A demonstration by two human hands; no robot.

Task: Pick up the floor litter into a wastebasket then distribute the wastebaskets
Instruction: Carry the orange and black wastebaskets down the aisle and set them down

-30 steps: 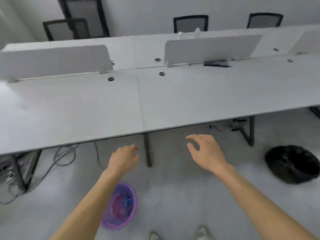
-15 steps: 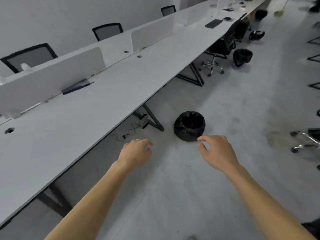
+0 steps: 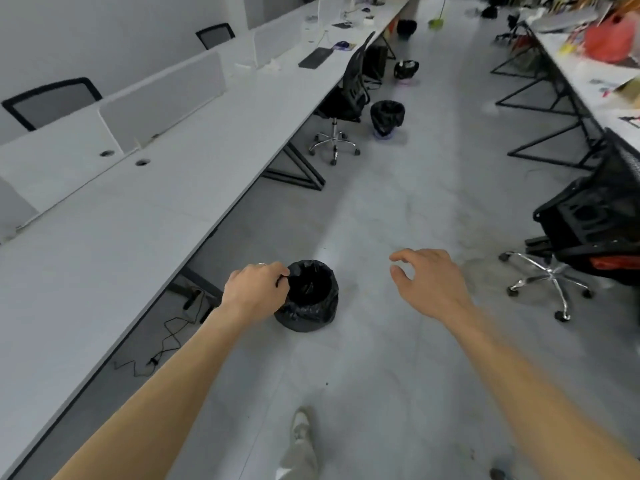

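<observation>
A wastebasket lined with a black bag (image 3: 311, 299) stands on the grey floor beside the long white desk (image 3: 145, 216). My left hand (image 3: 254, 291) hovers over its left rim with fingers curled in and nothing in them; the basket looks well below the hand. To the basket's right, my right hand (image 3: 429, 282) is open with fingers spread and empty. Two more black-lined wastebaskets (image 3: 387, 116) (image 3: 406, 68) stand further down the aisle, and a third (image 3: 406, 27) at the far end. No litter shows on the floor nearby.
A black office chair (image 3: 346, 98) stands at the desk ahead, and another (image 3: 588, 230) at the right. A second desk row (image 3: 588, 64) with clutter runs along the right. Cables (image 3: 166, 337) lie under the left desk. My foot (image 3: 300, 424) is on the floor.
The view has swung from facing the desk to looking down the aisle. The black wastebasket is now closer, directly under my left hand. The purple basket has left the view.
</observation>
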